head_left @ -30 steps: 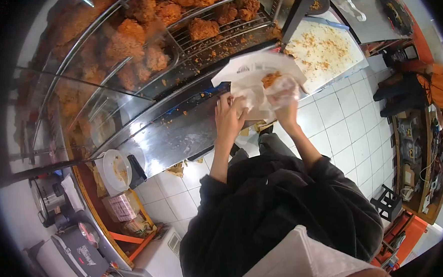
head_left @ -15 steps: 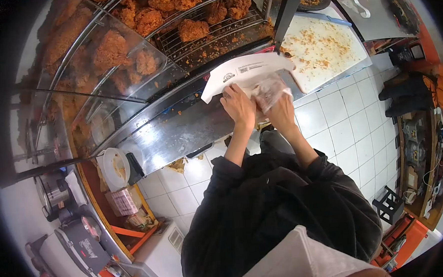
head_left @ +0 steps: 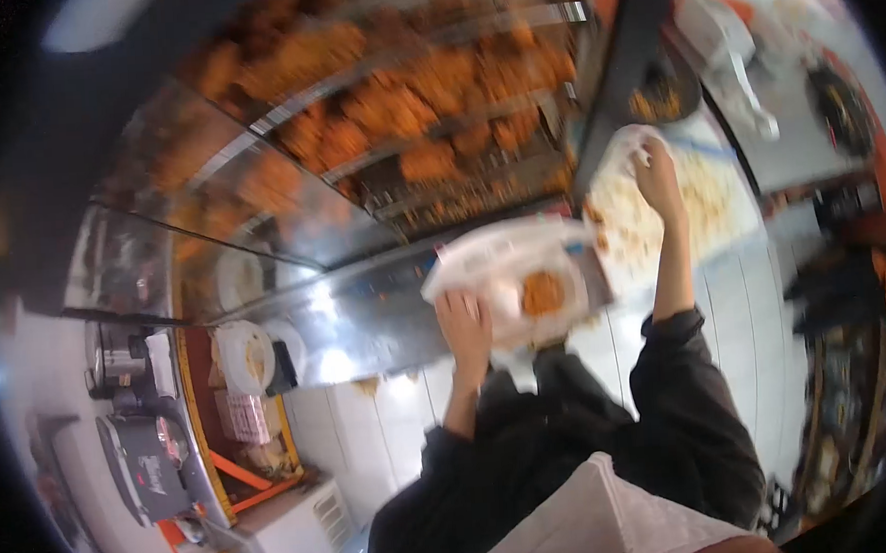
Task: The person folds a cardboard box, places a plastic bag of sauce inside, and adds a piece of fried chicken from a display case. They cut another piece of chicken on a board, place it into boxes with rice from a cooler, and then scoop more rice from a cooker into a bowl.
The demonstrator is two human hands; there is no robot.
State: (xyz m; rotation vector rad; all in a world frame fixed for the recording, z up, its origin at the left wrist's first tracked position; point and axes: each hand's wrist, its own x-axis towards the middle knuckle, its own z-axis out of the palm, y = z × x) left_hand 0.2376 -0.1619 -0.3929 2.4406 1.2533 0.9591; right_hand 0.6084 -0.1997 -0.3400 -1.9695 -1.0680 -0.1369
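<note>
An open white paper box sits on the metal counter, its printed flap raised at the back. Inside lie a white mound, perhaps rice, and a piece of fried chicken. My left hand grips the left side of the box, fingers over its edge. Farther right, my right hand is closed on a crumpled plastic bag, whitish and thin, above the back of the cutting board. Motion smears the picture, so finger details are soft.
A glass display case with racks of fried chicken stands behind the metal counter. Crumbs cover the cutting board, and a dark pan lies beyond it. At left are a white bowl and a dark-handled object.
My right hand has moved from the box up and right to the board, taking the plastic bag along. The chicken in the box now shows. My left hand stays at the box; the view has shifted.
</note>
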